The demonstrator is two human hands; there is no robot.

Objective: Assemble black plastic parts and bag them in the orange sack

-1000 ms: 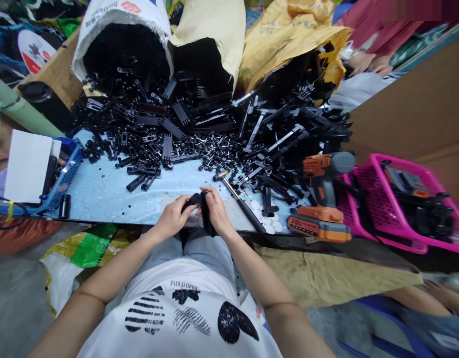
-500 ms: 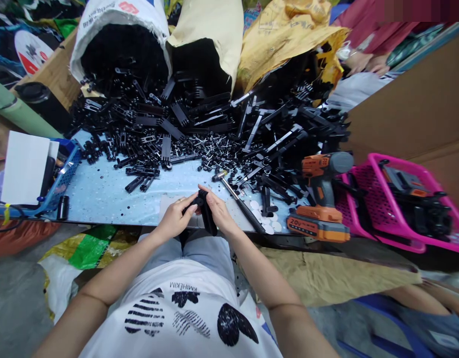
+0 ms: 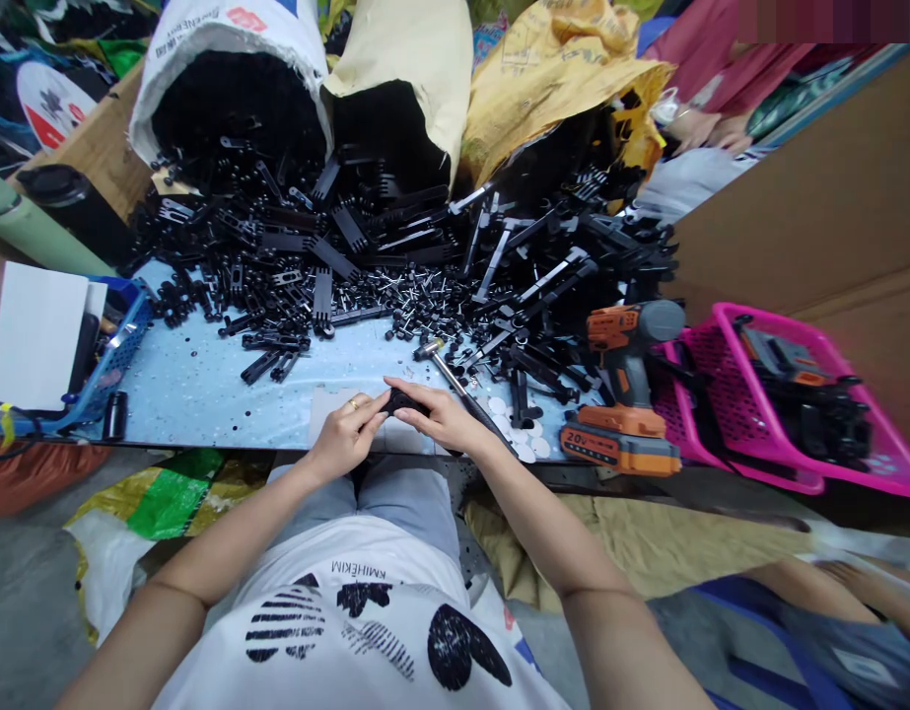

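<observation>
Taking our hands as the centre of the dial and 12 as straight ahead, we hold a small black part (image 3: 401,401) between them, just above the table's near edge. Our left hand (image 3: 349,431), a ring on one finger, is mostly closed, thumb and fingertips pinching the part's 9 o'clock end. Our right hand (image 3: 446,422) is about half open, its fingers nearly straight over the part and its thumb against the near side. Fingers cover much of the part, so we cannot tell its full shape.

At 1 o'clock is the head of a hammer (image 3: 449,371), whose handle runs behind our right hand towards 3. White discs (image 3: 525,436) lie there, then a 20V cordless driver (image 3: 623,394), then a pink basket (image 3: 728,385). Loose screws (image 3: 425,301) are heaped near 12, and black parts sprawl from 10 to 2 before three open sacks: white (image 3: 203,44) at 11, cream (image 3: 402,39) at 12, yellow (image 3: 535,74) at 1. A blue basket (image 3: 121,360) sits between 9 and 10. Between 1 and 2, well apart from us, we see a co-worker's hands (image 3: 702,130).
</observation>
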